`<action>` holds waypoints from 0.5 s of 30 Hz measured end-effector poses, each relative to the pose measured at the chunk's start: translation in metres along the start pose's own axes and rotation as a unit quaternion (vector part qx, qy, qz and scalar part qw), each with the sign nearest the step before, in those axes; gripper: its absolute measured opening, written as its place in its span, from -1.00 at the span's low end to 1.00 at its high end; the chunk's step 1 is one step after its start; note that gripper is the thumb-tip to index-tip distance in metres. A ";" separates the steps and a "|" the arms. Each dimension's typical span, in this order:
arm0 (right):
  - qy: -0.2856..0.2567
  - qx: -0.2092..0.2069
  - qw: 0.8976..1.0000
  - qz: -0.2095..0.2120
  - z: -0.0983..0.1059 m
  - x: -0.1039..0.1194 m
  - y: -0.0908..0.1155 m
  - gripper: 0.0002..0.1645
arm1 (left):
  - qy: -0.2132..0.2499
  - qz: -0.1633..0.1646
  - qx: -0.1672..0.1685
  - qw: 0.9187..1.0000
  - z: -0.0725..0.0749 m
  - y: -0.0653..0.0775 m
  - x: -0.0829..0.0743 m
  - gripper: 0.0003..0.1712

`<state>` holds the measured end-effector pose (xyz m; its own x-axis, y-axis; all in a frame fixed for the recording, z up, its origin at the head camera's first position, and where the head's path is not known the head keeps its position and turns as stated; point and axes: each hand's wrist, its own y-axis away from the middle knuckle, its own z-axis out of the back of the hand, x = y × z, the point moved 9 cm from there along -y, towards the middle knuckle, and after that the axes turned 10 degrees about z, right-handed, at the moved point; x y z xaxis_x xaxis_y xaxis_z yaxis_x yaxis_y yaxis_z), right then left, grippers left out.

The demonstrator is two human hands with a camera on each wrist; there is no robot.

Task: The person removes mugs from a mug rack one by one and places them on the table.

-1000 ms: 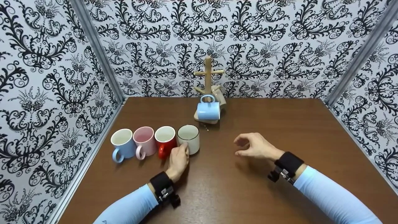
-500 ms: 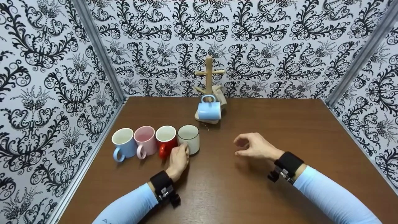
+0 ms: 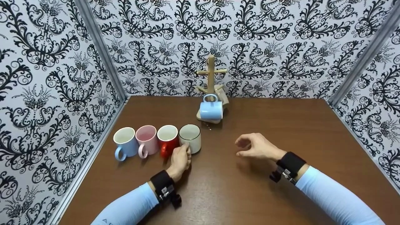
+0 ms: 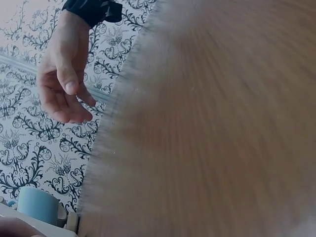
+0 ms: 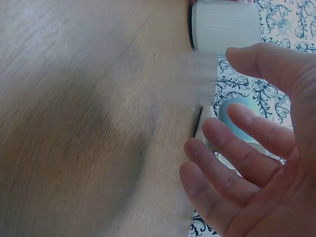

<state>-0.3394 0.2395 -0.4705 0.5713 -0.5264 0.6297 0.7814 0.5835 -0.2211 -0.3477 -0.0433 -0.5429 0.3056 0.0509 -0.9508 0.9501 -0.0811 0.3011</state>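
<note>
In the head view, my left hand (image 3: 180,160) is at the near side of a white mug (image 3: 193,142) with a dark rim. Its fingers are curled there and grip the mug where the handle would be; the handle itself is hidden. This mug stands upright at the right end of a row, beside a red mug (image 3: 167,134), a pink mug (image 3: 147,141) and a light blue mug (image 3: 126,144), whose handles point toward me. Over the table to the right, my right hand (image 3: 257,146) holds nothing, its fingers loosely bent and its thumb apart.
A wooden mug tree (image 3: 211,73) stands near the back wall. On its low pegs hang another light blue mug (image 3: 211,110) and, partly hidden behind it, a whitish mug (image 3: 222,93). Patterned walls (image 3: 265,40) border the brown table (image 3: 281,122) at the back and sides.
</note>
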 end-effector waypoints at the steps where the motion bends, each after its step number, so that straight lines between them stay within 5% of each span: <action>1: -0.001 0.001 1.000 0.000 0.000 0.000 0.000 -0.50 | -0.001 0.002 0.003 1.000 0.000 0.000 0.000 -0.41; 15: -0.013 -0.001 1.000 0.002 -0.002 -0.002 0.002 -0.51 | 0.000 0.022 0.043 0.999 -0.006 0.004 0.003 -0.41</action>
<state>-0.3384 0.2407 -0.4742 0.5669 -0.5079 0.6486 0.7803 0.5835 -0.2252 -0.3423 -0.0373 -0.5437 0.3463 0.0460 -0.9370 0.9272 -0.1684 0.3344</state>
